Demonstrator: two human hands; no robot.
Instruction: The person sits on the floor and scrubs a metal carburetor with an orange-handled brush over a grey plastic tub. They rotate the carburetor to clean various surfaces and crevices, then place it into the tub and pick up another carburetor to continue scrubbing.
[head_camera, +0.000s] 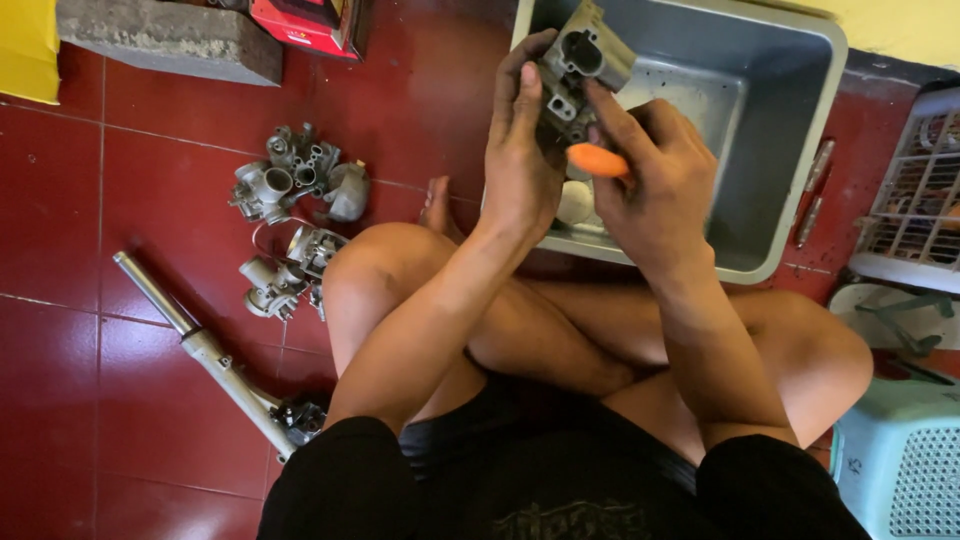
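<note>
Both arms reach out over the crossed legs. The left hand (522, 150) wraps its fingers around a grey carburetor (578, 65), held above the grey tub (790, 120). The right hand (655, 185) pinches an orange-handled tool (597, 160) against it.

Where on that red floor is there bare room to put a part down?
Bare tile lies left of the metal tube and between the concrete block and the carburetors. It is crowded by the knee, and right of the grey tub, where baskets stand.
</note>
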